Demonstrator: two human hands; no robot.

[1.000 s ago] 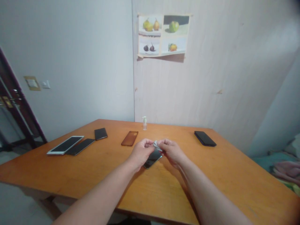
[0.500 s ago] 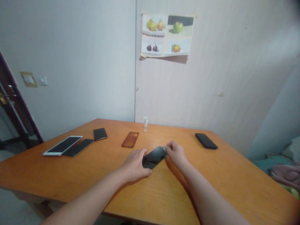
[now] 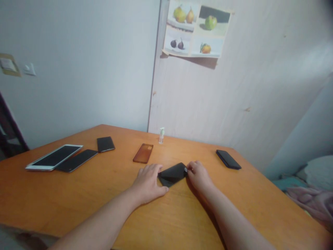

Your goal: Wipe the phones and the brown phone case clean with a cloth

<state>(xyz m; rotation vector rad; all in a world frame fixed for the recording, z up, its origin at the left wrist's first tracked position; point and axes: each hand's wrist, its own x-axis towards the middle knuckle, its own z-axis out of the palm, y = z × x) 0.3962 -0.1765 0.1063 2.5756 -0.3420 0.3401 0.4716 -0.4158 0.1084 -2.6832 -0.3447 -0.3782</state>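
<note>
A black smartphone (image 3: 172, 174) lies slanted, screen up, on or just above the tabletop in front of me. My left hand (image 3: 149, 182) grips its near-left end, thumb at the lower edge and fingers at the upper one. At the far-right corner my right hand (image 3: 197, 173) is closed in a pinch. A tiny whitish thing (image 3: 185, 170) shows at its fingertips, too small to name. Beyond the phone lies a brown see-through phone case (image 3: 143, 153). Behind that stands a small clear bottle (image 3: 161, 135) with a pale top.
On the left of the wooden table (image 3: 166, 222) lie a white-framed tablet (image 3: 56, 157), a dark phone (image 3: 78, 160) and a dark flat device (image 3: 105, 144). A black wallet-like case (image 3: 228, 159) lies at the right. A wall with a fruit picture (image 3: 197, 29) rises behind.
My view has tilted and shifted slightly. The right fingertips have moved a little down along the phone's right end, with the whitish thing. My left hand keeps its grip.
</note>
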